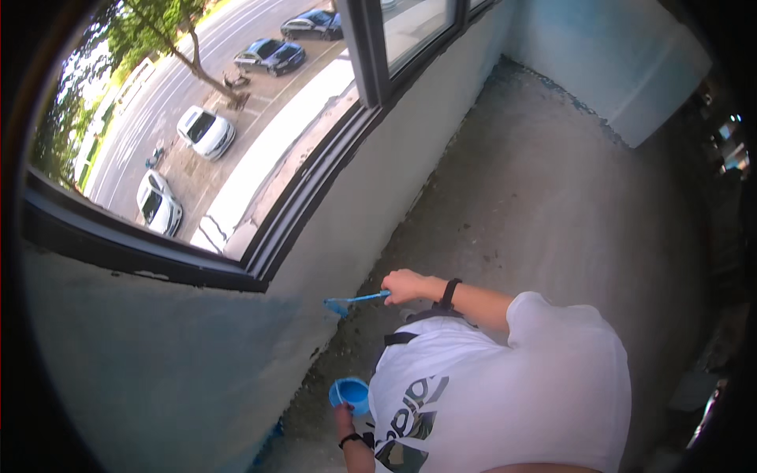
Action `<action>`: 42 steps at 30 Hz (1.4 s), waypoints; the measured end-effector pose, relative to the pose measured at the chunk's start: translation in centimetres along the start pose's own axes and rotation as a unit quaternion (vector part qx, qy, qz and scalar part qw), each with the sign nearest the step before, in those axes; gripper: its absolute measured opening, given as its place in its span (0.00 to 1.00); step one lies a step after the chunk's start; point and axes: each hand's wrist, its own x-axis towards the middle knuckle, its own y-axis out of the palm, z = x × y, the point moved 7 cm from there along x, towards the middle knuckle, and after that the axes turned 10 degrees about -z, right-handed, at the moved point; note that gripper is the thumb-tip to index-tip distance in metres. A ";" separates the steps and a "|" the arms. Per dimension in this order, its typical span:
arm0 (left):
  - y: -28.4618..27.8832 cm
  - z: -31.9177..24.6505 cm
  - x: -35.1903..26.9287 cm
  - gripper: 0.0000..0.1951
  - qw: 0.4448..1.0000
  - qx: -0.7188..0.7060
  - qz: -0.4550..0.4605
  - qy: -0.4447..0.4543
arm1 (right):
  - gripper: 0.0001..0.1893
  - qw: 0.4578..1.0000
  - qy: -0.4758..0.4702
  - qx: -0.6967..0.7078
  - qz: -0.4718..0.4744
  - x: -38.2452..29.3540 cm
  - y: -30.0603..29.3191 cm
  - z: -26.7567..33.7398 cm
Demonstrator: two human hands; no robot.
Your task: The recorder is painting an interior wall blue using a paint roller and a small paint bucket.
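My right hand (403,287), with a black band on its wrist, is closed round the handle of a small paint roller (337,306). The roller's blue, paint-covered head lies against the low part of the wall (307,290), just above the floor edge; whether it touches cannot be told. Lower in the view, my left hand (344,414) grips the rim or handle of a light blue bucket (349,396) with blue paint inside. The bucket is beside my white shirt. Bluish paint covers much of the wall left of the bucket, while the stretch under the window looks paler.
An open window with a dark frame (260,273) is above the wall, over a street with parked cars and a tree (204,74). Bare concrete floor (532,207) runs along the wall to a pale blue wall block (603,65) at the far end.
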 end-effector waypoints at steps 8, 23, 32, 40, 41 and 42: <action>0.8 -11.9 -2.3 0.15 0.998 -0.001 -0.026 0.050 | 0.22 0.984 -0.077 0.019 0.160 3.4 4.1 0.7; 8.7 -27.7 -5.1 0.14 0.979 -0.162 0.093 -0.085 | 0.19 0.941 0.032 0.135 0.310 4.6 11.4 -3.6; 10.9 -33.9 -5.1 0.17 0.979 -0.134 0.139 -0.070 | 0.22 0.945 0.152 0.117 0.264 5.7 11.4 -1.7; 12.2 -34.3 -5.1 0.13 0.969 -0.183 0.167 -0.027 | 0.17 0.986 0.075 0.070 0.129 3.8 10.4 -0.7; 12.2 -34.2 -4.8 0.12 0.974 -0.136 0.176 -0.033 | 0.17 0.989 0.068 0.062 0.115 3.5 10.6 -0.7; 12.5 -34.6 -5.0 0.11 0.966 -0.165 0.198 -0.005 | 0.16 0.988 0.084 0.053 0.119 3.3 11.0 -0.9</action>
